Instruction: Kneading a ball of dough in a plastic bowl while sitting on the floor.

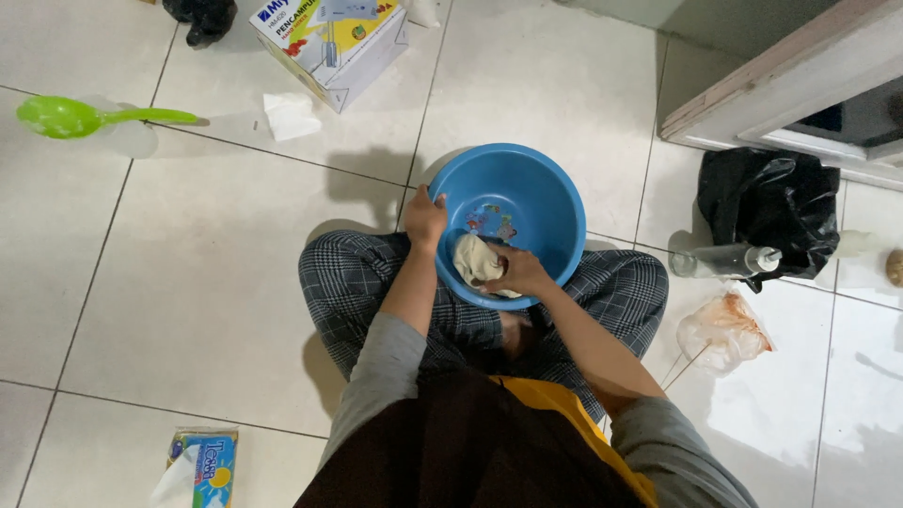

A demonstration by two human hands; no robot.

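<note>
Head view: pale dough lump sits inside the blue plastic bowl, low against its near wall, bowl resting on the person's crossed legs in checked trousers over the white tiled floor. Right hand has its grip clenched on the dough, left hand has its grip grasping the bowl's left rim. Further out: green spoon far left, cardboard box and crumpled tissue above, tissue pack bottom left, black bag, clear bottle and clear plastic bag to the right.
</note>
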